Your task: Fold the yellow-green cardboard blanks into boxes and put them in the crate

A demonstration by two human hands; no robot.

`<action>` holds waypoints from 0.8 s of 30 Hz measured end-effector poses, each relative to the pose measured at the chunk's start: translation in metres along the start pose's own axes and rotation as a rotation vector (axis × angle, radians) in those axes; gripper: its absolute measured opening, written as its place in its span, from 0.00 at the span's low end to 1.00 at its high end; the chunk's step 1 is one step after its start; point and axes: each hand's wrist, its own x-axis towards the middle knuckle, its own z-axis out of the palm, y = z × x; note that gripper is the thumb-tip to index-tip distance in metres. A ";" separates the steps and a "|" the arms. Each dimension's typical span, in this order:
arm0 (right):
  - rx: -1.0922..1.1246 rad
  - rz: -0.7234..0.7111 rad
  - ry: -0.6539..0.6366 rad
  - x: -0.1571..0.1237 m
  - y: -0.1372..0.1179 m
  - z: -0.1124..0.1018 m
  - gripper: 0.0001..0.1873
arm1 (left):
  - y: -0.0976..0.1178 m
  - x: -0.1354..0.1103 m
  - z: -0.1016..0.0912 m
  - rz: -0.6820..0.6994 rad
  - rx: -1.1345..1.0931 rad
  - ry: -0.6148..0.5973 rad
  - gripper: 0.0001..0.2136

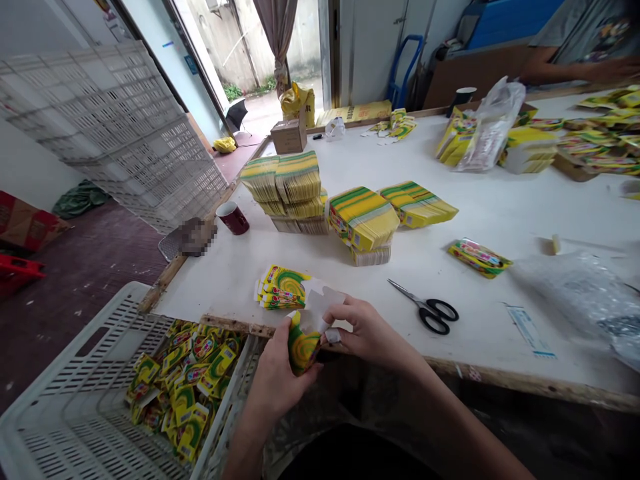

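At the table's front edge, my left hand (pixel 280 377) is wrapped round a small yellow and green carton (pixel 303 343) with a spiral print. My right hand (pixel 370 330) has thumb and fingers closed at the carton's white flaps on its right side. Just behind the carton lies a short pile of flat printed cartons (pixel 284 287), with a white inner face beside it. Below and to the left, a white plastic crate (pixel 60 400) holds many folded cartons (pixel 193 380). Scissors (pixel 433 313) with black handles lie right of my right hand.
Tall stacks of flat cartons (pixel 285 193) stand behind, beside a dark red mug (pixel 233 218). A filled pack (pixel 480 257) and clear plastic wrap (pixel 580 300) lie right. White crates (pixel 115 127) lean left. Another person's arm (pixel 575 70) shows at the far right.
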 end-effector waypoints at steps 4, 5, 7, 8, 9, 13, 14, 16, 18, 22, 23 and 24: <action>-0.006 0.001 -0.002 -0.002 0.002 0.001 0.15 | -0.005 -0.003 0.003 0.071 0.033 -0.017 0.31; -0.012 -0.004 -0.008 -0.002 0.002 0.001 0.18 | -0.006 -0.004 0.002 0.082 0.025 -0.045 0.31; -0.021 -0.003 -0.019 -0.002 0.001 0.001 0.22 | -0.006 -0.006 0.001 0.076 0.014 -0.090 0.31; -0.023 0.004 -0.022 -0.002 0.000 0.002 0.22 | -0.006 -0.007 0.001 0.067 0.010 -0.104 0.30; -0.025 0.014 -0.014 -0.002 -0.001 0.003 0.22 | -0.005 -0.007 0.000 0.060 0.004 -0.113 0.30; -0.001 0.064 0.082 -0.002 -0.006 0.008 0.17 | -0.003 -0.006 0.000 0.056 -0.038 -0.119 0.30; 0.014 0.074 0.103 -0.003 -0.007 0.009 0.15 | -0.003 -0.006 0.000 0.050 -0.047 -0.121 0.30; 0.042 0.075 0.127 -0.003 -0.008 0.010 0.10 | -0.004 -0.006 0.000 0.031 -0.062 -0.124 0.30; 0.054 0.046 0.132 -0.004 -0.009 0.010 0.10 | -0.005 -0.006 -0.001 0.021 -0.084 -0.129 0.31; 0.037 -0.002 0.075 -0.005 -0.009 0.008 0.21 | -0.006 -0.007 -0.002 0.035 -0.154 -0.147 0.31; 0.025 0.001 0.057 -0.005 -0.010 0.008 0.22 | -0.005 -0.007 -0.002 0.035 -0.167 -0.150 0.31; 0.017 0.008 0.044 -0.005 -0.010 0.007 0.23 | -0.005 -0.007 -0.003 0.034 -0.177 -0.152 0.31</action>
